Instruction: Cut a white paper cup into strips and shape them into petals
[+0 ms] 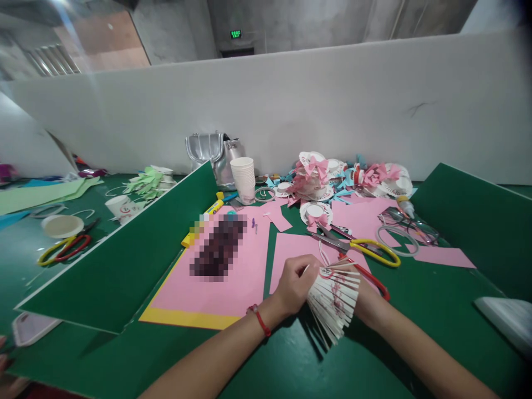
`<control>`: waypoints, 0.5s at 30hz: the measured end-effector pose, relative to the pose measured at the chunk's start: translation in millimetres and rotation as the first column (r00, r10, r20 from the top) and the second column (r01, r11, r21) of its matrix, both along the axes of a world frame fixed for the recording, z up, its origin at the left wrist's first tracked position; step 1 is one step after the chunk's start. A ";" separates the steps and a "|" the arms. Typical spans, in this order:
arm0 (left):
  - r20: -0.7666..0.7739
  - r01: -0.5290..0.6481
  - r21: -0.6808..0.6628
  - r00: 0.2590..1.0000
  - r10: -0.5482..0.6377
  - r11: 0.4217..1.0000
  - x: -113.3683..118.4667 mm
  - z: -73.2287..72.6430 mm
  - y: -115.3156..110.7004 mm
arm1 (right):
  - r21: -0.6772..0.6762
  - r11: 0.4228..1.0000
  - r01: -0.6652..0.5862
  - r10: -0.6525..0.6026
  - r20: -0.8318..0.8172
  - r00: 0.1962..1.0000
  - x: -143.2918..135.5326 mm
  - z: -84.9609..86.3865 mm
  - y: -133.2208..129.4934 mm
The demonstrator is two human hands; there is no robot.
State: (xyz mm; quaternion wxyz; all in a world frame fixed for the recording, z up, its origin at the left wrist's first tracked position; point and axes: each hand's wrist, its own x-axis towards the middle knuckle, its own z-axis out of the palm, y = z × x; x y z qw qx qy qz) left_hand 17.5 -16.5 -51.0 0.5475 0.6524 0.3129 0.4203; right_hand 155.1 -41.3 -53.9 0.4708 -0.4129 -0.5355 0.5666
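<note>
A white paper cup point(334, 299), cut into many narrow strips that fan out toward me, is held above the green table. My left hand point(297, 280) is closed round its left side, fingers curled at the base. My right hand point(366, 293) is behind the cup on the right, its fingers mostly hidden by the strips. Just beyond lie open scissors point(374, 252) with one yellow and one red handle, on pink paper point(291, 252). A red band circles my left wrist.
Low green dividers point(166, 238) stand left and right. Stacked paper cups point(243, 180), a silver bag point(208, 152), finished paper hats with bows point(316, 177), a tape ring point(398, 240) and glasses point(415, 224) sit further back. A person's hand point(10, 379) shows at lower left.
</note>
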 end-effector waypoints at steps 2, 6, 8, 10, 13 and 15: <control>-0.029 -0.026 0.015 0.999 0.027 1.000 1.1 1.1 -0.2 | -0.019 0.999 0.025 -0.026 -0.051 0.998 -1.2 0.5 0.4; -0.034 -0.130 0.046 0.991 0.132 0.990 2.0 6.3 1.8 | -0.024 0.995 0.099 -0.101 -0.113 0.988 -7.8 13.0 0.7; -0.033 -0.170 0.043 0.985 0.171 0.985 0.9 8.0 4.1 | 0.001 0.993 0.114 -0.114 -0.101 0.988 -10.5 18.8 0.7; -0.051 -0.203 0.036 0.977 0.205 0.978 -0.8 8.0 6.9 | 0.059 0.991 0.118 -0.114 -0.059 0.992 -11.6 21.0 0.0; -0.089 -0.201 0.017 0.975 0.202 0.979 -2.4 5.9 10.4 | 0.160 0.982 0.097 -0.103 0.028 0.994 -11.2 17.6 -3.2; -0.107 -0.175 -0.001 0.979 0.174 0.985 -2.5 4.8 11.3 | 0.194 0.978 0.077 -0.093 0.074 0.993 -10.7 14.1 -5.7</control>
